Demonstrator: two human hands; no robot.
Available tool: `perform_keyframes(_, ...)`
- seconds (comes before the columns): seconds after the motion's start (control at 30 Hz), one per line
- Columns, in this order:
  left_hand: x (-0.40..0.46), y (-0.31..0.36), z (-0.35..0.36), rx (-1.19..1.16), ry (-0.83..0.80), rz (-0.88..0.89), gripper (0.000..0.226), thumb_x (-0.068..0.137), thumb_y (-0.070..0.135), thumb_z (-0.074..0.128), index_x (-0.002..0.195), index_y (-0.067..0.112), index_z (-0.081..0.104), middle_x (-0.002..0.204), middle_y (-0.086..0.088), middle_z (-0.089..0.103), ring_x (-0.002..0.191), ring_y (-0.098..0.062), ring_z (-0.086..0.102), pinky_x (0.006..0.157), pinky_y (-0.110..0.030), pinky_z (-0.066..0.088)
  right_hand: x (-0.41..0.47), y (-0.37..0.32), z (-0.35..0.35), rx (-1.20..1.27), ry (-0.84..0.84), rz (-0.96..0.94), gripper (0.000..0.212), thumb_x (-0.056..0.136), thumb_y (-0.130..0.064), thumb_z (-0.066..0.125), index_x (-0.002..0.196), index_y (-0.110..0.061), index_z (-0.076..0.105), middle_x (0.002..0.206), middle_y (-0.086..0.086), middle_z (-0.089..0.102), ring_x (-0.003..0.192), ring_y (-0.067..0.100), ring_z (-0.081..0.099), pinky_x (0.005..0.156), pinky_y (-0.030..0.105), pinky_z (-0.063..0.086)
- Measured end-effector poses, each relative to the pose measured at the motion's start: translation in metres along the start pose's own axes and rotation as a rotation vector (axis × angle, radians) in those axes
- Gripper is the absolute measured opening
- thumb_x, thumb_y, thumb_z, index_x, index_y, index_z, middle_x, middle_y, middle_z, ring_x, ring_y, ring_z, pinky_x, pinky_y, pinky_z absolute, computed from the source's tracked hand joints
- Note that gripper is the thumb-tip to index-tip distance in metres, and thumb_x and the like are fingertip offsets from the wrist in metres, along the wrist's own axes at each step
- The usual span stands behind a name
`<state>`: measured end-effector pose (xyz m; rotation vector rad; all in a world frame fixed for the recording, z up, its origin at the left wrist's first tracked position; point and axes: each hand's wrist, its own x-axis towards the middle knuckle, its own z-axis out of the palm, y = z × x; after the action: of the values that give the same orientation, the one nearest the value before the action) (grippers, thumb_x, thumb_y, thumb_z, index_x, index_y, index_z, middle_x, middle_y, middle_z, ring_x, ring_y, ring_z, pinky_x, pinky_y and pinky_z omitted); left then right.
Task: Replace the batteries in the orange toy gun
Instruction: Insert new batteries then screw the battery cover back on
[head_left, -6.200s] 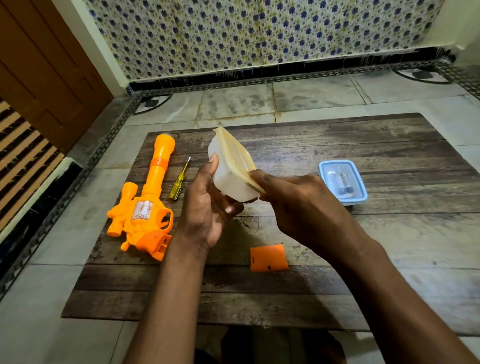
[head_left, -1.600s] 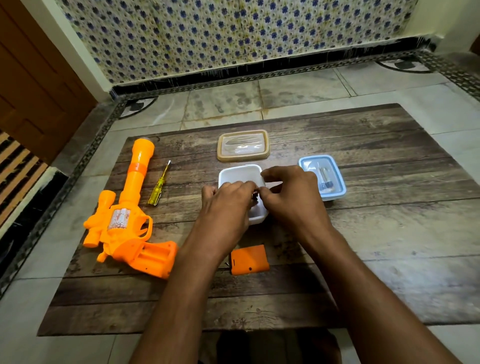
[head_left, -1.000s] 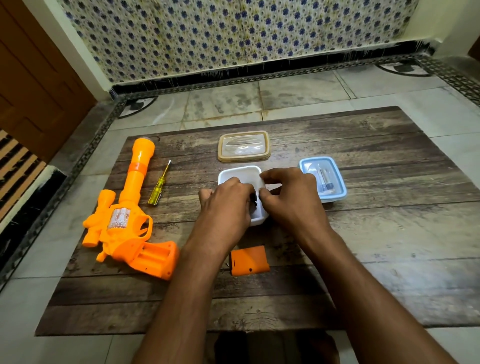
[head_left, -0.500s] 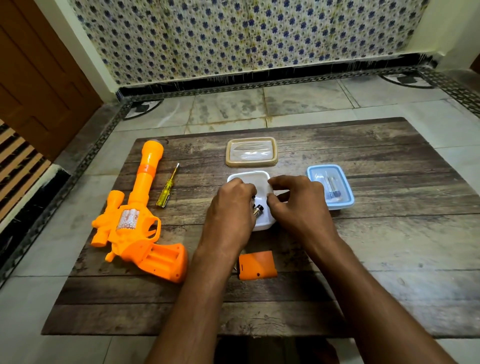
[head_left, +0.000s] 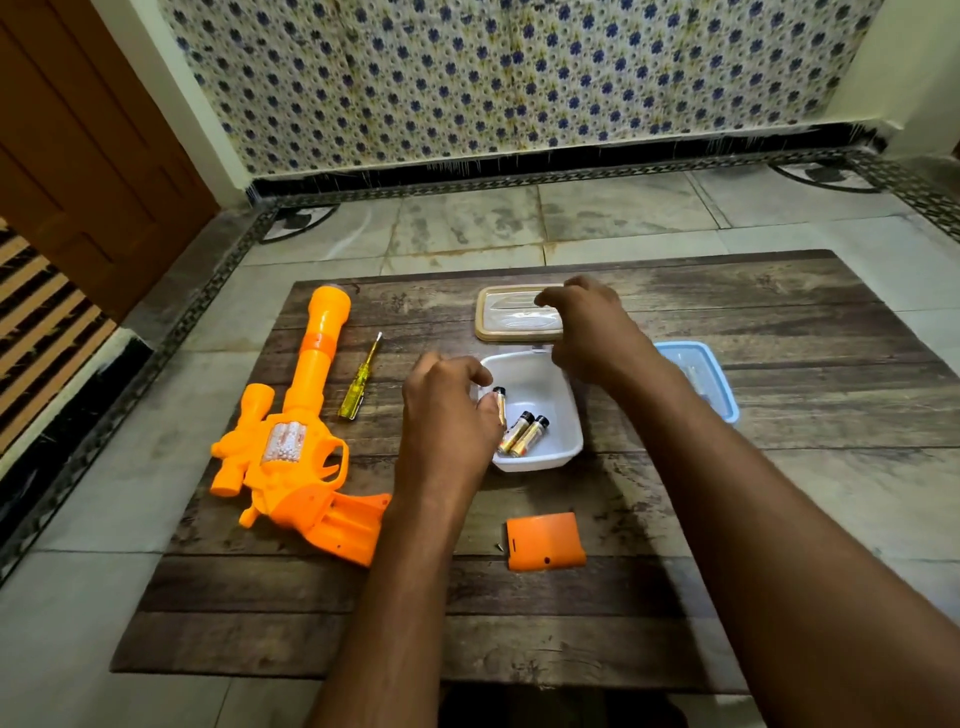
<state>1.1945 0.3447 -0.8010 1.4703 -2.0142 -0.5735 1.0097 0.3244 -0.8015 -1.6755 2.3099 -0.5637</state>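
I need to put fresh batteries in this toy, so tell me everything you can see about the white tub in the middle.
The white tub is a small, squarish plastic container with rounded corners, open and upright on the wooden table. Two batteries lie inside it. The left hand pinches a third battery over its left rim. Its lid lies behind it, under the right hand.

left hand (head_left: 448, 415) pinches a battery (head_left: 500, 402) over white tub (head_left: 563, 447).

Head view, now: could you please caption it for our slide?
Left hand pinches a battery over the white tub; right hand hovers above.
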Motion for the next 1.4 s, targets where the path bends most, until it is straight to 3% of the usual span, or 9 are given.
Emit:
perform_keyframes(0.17, 0.005, -0.01, 0.002, -0.077, -0.002, -0.033, 0.019, 0.088, 0.016, 0.076, 0.106, 0.019, 0.075, 0.094, -0.008, 0.07, 0.092, -0.022, 0.068, 0.079, -0.029, 0.053, 0.053, 0.009, 0.008, -0.114, -0.252, -0.043, 0.077, 0.09, -0.023, 0.074, 0.151, -0.048, 0.033, 0.168, 0.009, 0.021, 0.156, 0.041, 0.011, 0.123, 0.066, 0.018)
perform_keyframes(0.27, 0.005, -0.01, 0.003, -0.102, 0.004, -0.027, 0.019, 0.087, 0.016, 0.077, 0.106, 0.019, 0.075, 0.098, -0.006, 0.07, 0.096, -0.023, 0.067, 0.085, -0.037, 0.058, 0.063, 0.009, 0.002, -0.111, -0.322, -0.029, 0.09, 0.085, -0.019, 0.079, 0.155, -0.045, 0.028, 0.161, 0.006, 0.039, 0.147, 0.036, 0.034, 0.118, 0.053, 0.035)
perform_keyframes(0.33, 0.006, -0.011, 0.003, -0.122, 0.012, -0.03, 0.019, 0.086, 0.016, 0.077, 0.105, 0.019, 0.075, 0.102, -0.005, 0.071, 0.097, -0.022, 0.068, 0.084, -0.039, 0.059, 0.065, 0.006, -0.003, -0.065, -0.331, -0.02, 0.094, 0.081, -0.011, 0.08, 0.156, -0.039, 0.031, 0.147, 0.005, 0.054, 0.12, 0.025, 0.055, 0.096, 0.04, 0.051)
perform_keyframes(0.4, 0.006, -0.01, 0.002, -0.118, 0.013, -0.031, 0.018, 0.087, 0.017, 0.077, 0.105, 0.019, 0.075, 0.105, -0.003, 0.071, 0.097, -0.021, 0.068, 0.082, -0.039, 0.06, 0.065, 0.006, -0.007, -0.039, -0.292, -0.021, 0.094, 0.077, -0.006, 0.083, 0.155, -0.03, 0.035, 0.139, 0.008, 0.059, 0.106, 0.02, 0.054, 0.083, 0.033, 0.047)
perform_keyframes(0.53, 0.006, -0.011, 0.002, -0.12, 0.014, -0.018, 0.014, 0.087, 0.016, 0.077, 0.101, 0.019, 0.075, 0.102, 0.002, 0.071, 0.09, -0.017, 0.069, 0.078, -0.034, 0.059, 0.048, -0.002, -0.025, -0.021, -0.181, -0.018, 0.106, 0.061, -0.021, 0.095, 0.152, -0.019, 0.04, 0.143, 0.014, 0.052, 0.124, 0.032, 0.054, 0.093, 0.034, 0.047)
perform_keyframes(0.83, 0.008, -0.011, 0.002, -0.181, -0.011, -0.056, 0.009, 0.091, 0.014, 0.072, 0.097, 0.019, 0.076, 0.091, 0.006, 0.072, 0.074, 0.004, 0.062, 0.057, -0.002, 0.041, -0.068, -0.031, -0.034, 0.108, 0.038, 0.084, 0.089, 0.065, -0.054, 0.086, 0.139, -0.017, 0.051, 0.129, 0.014, 0.057, 0.12, 0.033, 0.054, 0.096, 0.042, 0.051)
perform_keyframes(1.03, 0.007, -0.014, 0.006, -0.349, -0.018, -0.114, 0.019, 0.096, 0.036, 0.056, 0.091, 0.023, 0.07, 0.088, 0.003, 0.072, 0.079, -0.024, 0.075, 0.069, -0.051, 0.064, -0.103, -0.038, -0.009, 0.055, 0.001, 0.22, 0.086, 0.063, -0.068, 0.078, 0.128, -0.018, 0.05, 0.124, 0.014, 0.049, 0.118, 0.036, 0.053, 0.096, 0.045, 0.052)
perform_keyframes(1.13, 0.007, -0.013, 0.006, -0.369, -0.015, -0.141, 0.038, 0.091, 0.055, 0.05, 0.09, 0.022, 0.071, 0.082, 0.0, 0.073, 0.075, -0.025, 0.074, 0.067, -0.052, 0.063, -0.107, -0.04, -0.003, 0.033, 0.029, 0.223, 0.09, 0.067, -0.075, 0.073, 0.132, -0.018, 0.05, 0.126, 0.014, 0.047, 0.119, 0.038, 0.053, 0.097, 0.046, 0.051)
perform_keyframes(1.4, 0.008, -0.014, 0.003, -0.271, -0.043, -0.162, 0.006, 0.091, 0.02, 0.073, 0.097, 0.018, 0.071, 0.082, 0.01, 0.07, 0.078, -0.016, 0.073, 0.072, -0.045, 0.064, -0.11, -0.038, 0.004, 0.102, 0.146, 0.165, 0.045, 0.096, -0.048, 0.062, 0.125, -0.014, 0.059, 0.118, 0.012, 0.056, 0.11, 0.032, 0.058, 0.085, 0.04, 0.049)
